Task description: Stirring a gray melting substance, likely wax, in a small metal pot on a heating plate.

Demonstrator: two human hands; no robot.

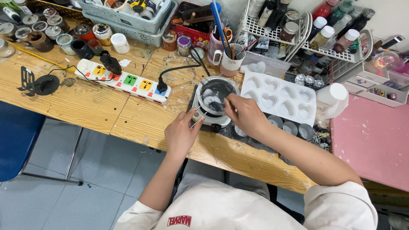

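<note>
From up here I see a small round metal melting pot (216, 91) sitting on a compact white electric hot plate (211, 121), near the front edge of the table, just left of a white silicone mould with heart-shaped cavities (279, 97). Inside the pot lie pale, whitish lumps over a dark, glossy bottom; whether they are solid or half melted I cannot tell.

The table (85, 102) is light wood with a worn, spattered top. A white power strip with coloured sockets (123, 81) lies across it to the left, a black plug pushed into its near end, the cable curling back toward the hot plate. Behind stand a white mug stuffed with brushes and tools (230, 59), small glass jars, grey plastic baskets and a white wire rack of bottles (306, 34). A pink board (370, 140) covers the right end. Below is a grey tiled floor, with a blue chair (17, 140) at the left.

My left hand (181, 136) rests at the front of the hot plate, fingers curled narrow around the pot's short handle. My right hand (247, 117) hovers over the pot's rim, fingers pinched shut on a thin stirring stick (218, 102) whose tip dips into the pot.
</note>
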